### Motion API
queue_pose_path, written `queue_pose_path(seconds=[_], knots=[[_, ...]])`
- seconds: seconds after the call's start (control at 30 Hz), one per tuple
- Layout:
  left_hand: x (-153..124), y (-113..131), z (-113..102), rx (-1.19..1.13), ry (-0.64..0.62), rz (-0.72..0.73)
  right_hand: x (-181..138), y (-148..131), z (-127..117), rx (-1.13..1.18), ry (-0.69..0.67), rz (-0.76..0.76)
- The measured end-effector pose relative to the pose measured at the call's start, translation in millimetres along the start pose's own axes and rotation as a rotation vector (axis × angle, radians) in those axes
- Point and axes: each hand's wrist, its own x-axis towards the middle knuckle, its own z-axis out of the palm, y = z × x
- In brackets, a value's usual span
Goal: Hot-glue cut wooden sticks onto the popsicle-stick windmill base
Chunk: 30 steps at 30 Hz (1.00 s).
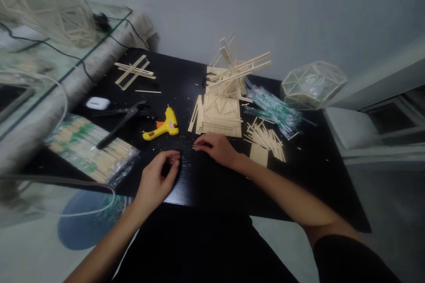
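Observation:
My left hand [158, 179] rests low over the black table, its fingers curled and the thumb a little apart from them, with nothing visible inside. Just in front of the wooden stick panel [219, 119], my right hand [217, 149] has its fingertips brought together at the tabletop; a tiny pale bit shows by them, too small to name. On the panel stands a frame of wooden sticks [245, 70]. Loose sticks [198, 115] lie at its left edge. A yellow glue gun [162, 126] lies on its side beyond my left hand.
Pliers [124, 119] and a wrapped bundle of chopsticks [89, 148] lie left, near a white case [98, 103]. Crossed sticks [134, 72] sit at the back left. To the right are a stick pile [267, 139], plastic wrappers [274, 108] and a faceted stick frame [314, 84].

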Motion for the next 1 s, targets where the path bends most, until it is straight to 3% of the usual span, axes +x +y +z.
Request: queue_pose_path(seconds=[0.3, 0.83, 1.0], knots=[[5, -7, 0, 0.007, 0.01, 0.001, -1, -3, 9, -0.251, -0.049, -0.067], [7, -6, 0, 0.008, -0.001, 0.022, -3, -7, 2, -0.163, -0.029, -0.019], [7, -8, 0, 0.006, -0.012, 0.02, -3, -8, -3, -0.065, 0.073, 0.073]])
